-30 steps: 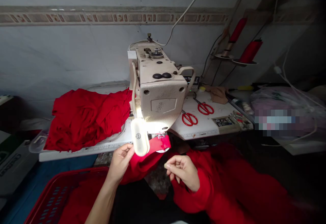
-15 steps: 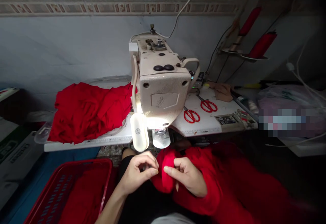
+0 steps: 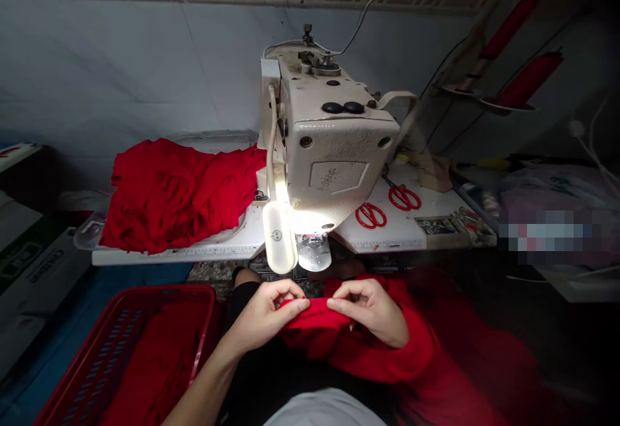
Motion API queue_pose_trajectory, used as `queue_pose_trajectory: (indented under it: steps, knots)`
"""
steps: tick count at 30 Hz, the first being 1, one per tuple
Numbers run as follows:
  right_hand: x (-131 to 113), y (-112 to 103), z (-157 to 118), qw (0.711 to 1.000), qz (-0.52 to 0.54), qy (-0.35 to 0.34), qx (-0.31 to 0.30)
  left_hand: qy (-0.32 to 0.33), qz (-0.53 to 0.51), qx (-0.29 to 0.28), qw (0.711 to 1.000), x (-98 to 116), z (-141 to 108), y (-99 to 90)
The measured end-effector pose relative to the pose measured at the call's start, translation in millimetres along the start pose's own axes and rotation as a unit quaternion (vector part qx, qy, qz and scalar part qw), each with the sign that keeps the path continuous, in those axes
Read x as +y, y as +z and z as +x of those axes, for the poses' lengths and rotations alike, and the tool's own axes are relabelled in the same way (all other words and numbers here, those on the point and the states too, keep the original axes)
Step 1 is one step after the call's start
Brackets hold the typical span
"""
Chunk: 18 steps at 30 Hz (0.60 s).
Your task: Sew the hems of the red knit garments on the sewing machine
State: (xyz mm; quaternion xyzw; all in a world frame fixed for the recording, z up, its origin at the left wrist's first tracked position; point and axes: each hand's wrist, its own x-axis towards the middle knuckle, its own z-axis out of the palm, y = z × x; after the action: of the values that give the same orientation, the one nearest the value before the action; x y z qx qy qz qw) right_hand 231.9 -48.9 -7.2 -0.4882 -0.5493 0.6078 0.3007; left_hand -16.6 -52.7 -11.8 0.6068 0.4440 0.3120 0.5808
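Red fabric point(image 3: 317, 315) stretched taut by edge between left hand point(image 3: 268, 315) and right hand point(image 3: 374, 313), pinched thumb-to-fingers at each end. Ahead of both: sewing machine point(image 3: 343, 155). Left of left hand: red basket point(image 3: 165, 290). Beyond right hand: red-handled scissors point(image 3: 371, 215).

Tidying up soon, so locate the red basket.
In the head view, the red basket sits at lower left, beside the left forearm and nearer than the white table.

From the held cloth point(image 3: 317, 315), the sewing machine point(image 3: 339, 168) stands at twelve o'clock. On the surface point(image 3: 397, 232), a fabric heap point(image 3: 179, 197) lies at ten and two pairs of scissors point(image 3: 405, 197) at one, thread cones point(image 3: 530, 81) farther beyond. The basket point(image 3: 210, 313), fabric point(image 3: 150, 361) inside, sits near nine.
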Motion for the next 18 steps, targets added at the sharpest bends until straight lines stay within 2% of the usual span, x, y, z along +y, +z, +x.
queue_pose_trajectory:
  steps: [2, 4, 8, 10, 14, 18]
  knots:
    - [-5.2, 0.4, 3.7, 0.999, 0.016, -0.019, 0.024, 0.004, -0.045, 0.041, 0.998, -1.1, -0.3, -0.6]
    - [-9.6, 2.0, 5.9, 0.999, 0.020, -0.031, 0.036, 0.040, -0.034, 0.053, 0.997, 0.7, -0.3, -1.7]
    - [-19.5, 5.7, 4.8, 0.996, -0.009, -0.062, 0.061, 0.147, 0.123, 0.070, 0.979, 10.3, 1.0, -6.8]
    - [-25.2, 6.1, 3.3, 0.991, -0.040, -0.096, 0.088, 0.172, 0.164, 0.076, 0.968, 14.5, 3.0, -8.6]
    - [-29.6, 3.0, 7.2, 0.978, -0.067, -0.144, 0.135, 0.144, 0.145, 0.113, 0.972, 18.1, 10.1, -6.4]
    - [-19.8, -3.6, 20.4, 0.983, 0.008, -0.119, 0.141, 0.065, 0.090, 0.162, 0.980, 22.0, 20.0, -2.5]
